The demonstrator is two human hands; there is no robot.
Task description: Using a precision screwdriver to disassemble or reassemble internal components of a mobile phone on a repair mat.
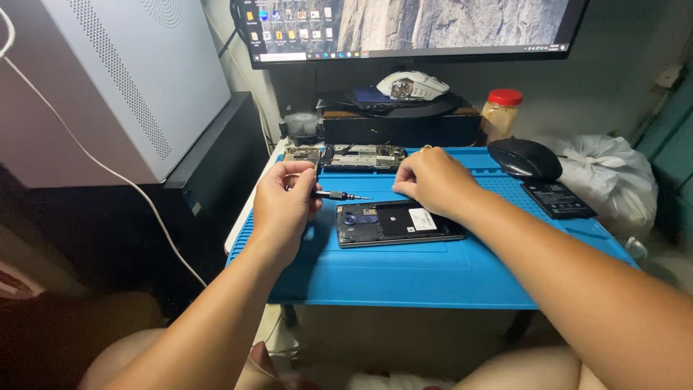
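I am holding a small screwdriver (pixel 339 195) in my left hand (pixel 283 206), fingers closed around its handle, the shaft lying level and pointing right, away from my fingertips toward my right hand (pixel 433 180). The opened phone (pixel 393 222) is lying on the blue mat (pixel 433 274) just below and to the right of the driver tip, its long axis running left to right, roughly parallel to the shaft. My right hand is resting palm down at the phone's upper edge, fingers curled loosely and gripping nothing I can make out. The left fingers are nearer the phone's left end; the tip is hovering just above its upper left corner.
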